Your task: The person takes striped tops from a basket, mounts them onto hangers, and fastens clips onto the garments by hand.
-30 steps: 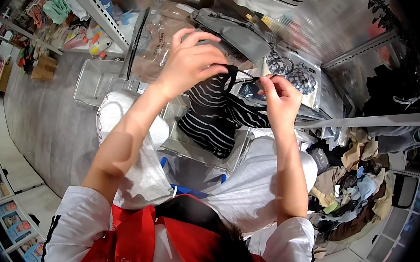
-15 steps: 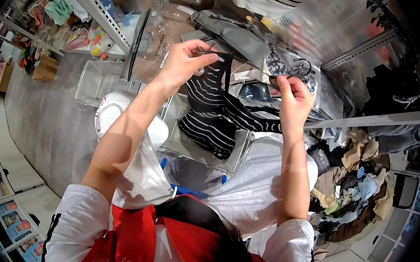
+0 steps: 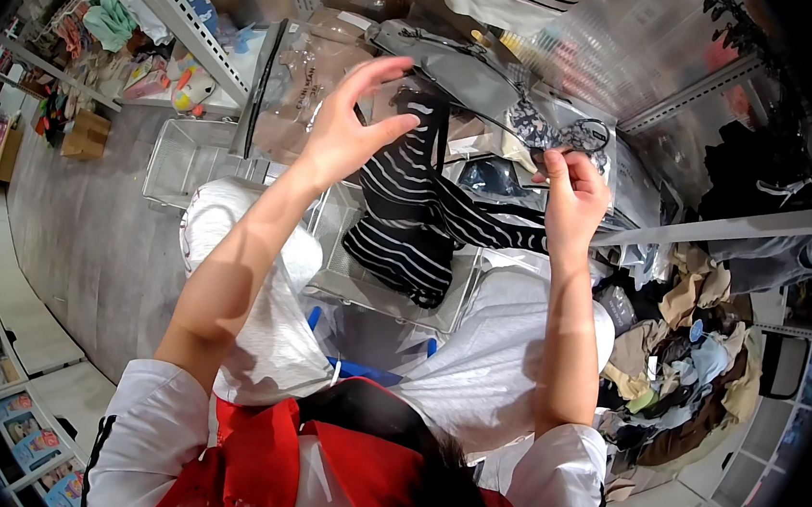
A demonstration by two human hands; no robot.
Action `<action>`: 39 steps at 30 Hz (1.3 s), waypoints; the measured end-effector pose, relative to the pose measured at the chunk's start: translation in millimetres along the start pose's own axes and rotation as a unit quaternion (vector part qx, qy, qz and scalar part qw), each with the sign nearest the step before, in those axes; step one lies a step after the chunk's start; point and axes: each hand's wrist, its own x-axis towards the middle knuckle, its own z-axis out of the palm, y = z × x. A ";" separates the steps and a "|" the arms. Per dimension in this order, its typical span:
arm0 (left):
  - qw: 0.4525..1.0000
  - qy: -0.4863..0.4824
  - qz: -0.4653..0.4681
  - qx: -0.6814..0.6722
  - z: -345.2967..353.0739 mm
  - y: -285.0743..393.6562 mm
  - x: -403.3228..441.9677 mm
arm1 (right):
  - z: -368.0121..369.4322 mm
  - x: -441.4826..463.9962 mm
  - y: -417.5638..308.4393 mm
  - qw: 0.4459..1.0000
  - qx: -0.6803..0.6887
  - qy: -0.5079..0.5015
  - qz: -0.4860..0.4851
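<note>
The striped garment (image 3: 409, 196) lay mid-frame, below and between the hands, its long axis dropping from the left thumb toward the wire basket (image 3: 325, 271). The left hand (image 3: 347, 128), nearer its top, was spread open; the right hand (image 3: 575, 196) pinched a dark hanger (image 3: 607, 136) (hook toward upper right). Lettering (image 3: 311, 81) on the clear bag (image 3: 273, 112), upper left, was too small to read surely.

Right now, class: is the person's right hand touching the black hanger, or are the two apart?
Touching. The head view shows the right hand pinching the black hanger, its grip closed between thumb and fingers.
</note>
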 end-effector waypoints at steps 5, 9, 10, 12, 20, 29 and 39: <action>0.882 -0.064 0.290 0.366 8.5 29.6 6.9 | 19.7 -1.8 0.6 0.989 -0.099 -0.048 -0.100; 0.939 -0.091 0.204 0.263 23.3 17.0 -3.6 | 33.7 -3.8 -5.3 0.965 -0.166 -0.089 -0.183; 0.950 -0.089 0.178 0.241 20.3 15.5 -2.3 | 35.4 -3.8 -6.1 0.964 -0.158 -0.100 -0.191; 0.957 -0.049 0.187 0.217 11.8 18.7 1.4 | 28.4 -0.7 -18.5 0.959 -0.193 -0.125 -0.167; 0.945 0.020 0.228 0.233 -23.6 66.4 96.2 | 18.1 84.1 -88.0 0.945 -0.225 -0.046 -0.233; 0.901 0.116 0.323 0.266 -23.9 71.0 238.2 | 19.7 220.2 -122.8 0.929 -0.259 0.038 -0.261; 0.870 0.122 0.256 0.404 -96.3 108.9 330.6 | 36.6 326.3 -205.4 0.918 -0.300 -0.038 -0.258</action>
